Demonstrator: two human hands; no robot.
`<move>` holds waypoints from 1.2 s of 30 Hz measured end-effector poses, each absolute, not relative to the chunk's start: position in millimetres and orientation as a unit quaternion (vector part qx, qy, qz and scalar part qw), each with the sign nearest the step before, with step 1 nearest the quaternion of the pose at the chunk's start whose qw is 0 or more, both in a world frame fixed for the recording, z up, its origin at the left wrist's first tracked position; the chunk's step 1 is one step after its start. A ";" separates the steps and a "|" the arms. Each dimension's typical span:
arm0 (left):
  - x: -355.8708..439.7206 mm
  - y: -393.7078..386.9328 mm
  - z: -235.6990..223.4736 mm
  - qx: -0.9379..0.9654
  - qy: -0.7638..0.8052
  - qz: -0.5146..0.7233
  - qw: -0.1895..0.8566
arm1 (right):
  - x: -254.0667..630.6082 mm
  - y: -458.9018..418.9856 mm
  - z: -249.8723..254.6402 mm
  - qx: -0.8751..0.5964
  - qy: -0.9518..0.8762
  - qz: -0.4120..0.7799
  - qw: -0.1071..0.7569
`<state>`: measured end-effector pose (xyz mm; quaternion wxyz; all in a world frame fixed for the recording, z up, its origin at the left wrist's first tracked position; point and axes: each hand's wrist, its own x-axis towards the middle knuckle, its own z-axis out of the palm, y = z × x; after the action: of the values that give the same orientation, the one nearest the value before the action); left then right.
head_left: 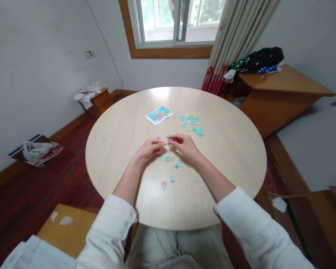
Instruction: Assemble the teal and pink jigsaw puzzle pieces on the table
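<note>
My right hand (185, 145) pinches a small pink jigsaw puzzle piece (169, 142) between thumb and fingers, over the middle of the round table. Close on its left, my left hand (151, 148) has its fingertips pressed together; whatever they may hold is hidden. Another pink piece (158, 138) lies just beyond the left fingers. Below the hands are loose or joined pieces: a teal and yellow group (169, 158), a multicoloured cluster (178, 164), a pink and teal pair (164, 185) and a similar one (172, 179). Some pieces are partly covered by my hands.
A spread of teal pieces (193, 124) lies right of a printed picture card (159, 114) toward the back of the pale round table (109, 149). A wooden cabinet (282, 86) with cloths stands at right. Papers (36, 254) lie at lower left.
</note>
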<state>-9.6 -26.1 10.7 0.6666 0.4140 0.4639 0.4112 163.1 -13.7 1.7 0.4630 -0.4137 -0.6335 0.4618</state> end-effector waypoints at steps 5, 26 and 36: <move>-9.1 -26.7 14.1 0.401 0.471 0.418 0.665 | 180.2 2.8 -6.5 -0.451 -0.618 0.441 0.469; -8.2 -27.0 15.4 0.400 0.473 0.418 0.665 | 179.6 -1.7 -14.8 -0.479 -0.743 0.309 0.350; -8.6 -26.9 15.1 0.403 0.470 0.417 0.666 | 177.9 -1.7 -16.9 -0.477 -0.763 0.269 0.342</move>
<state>-8.6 -26.9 15.1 0.6656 0.4026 0.4698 0.4174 177.9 -1.7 -16.9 0.3422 -0.4770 -0.7634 0.2693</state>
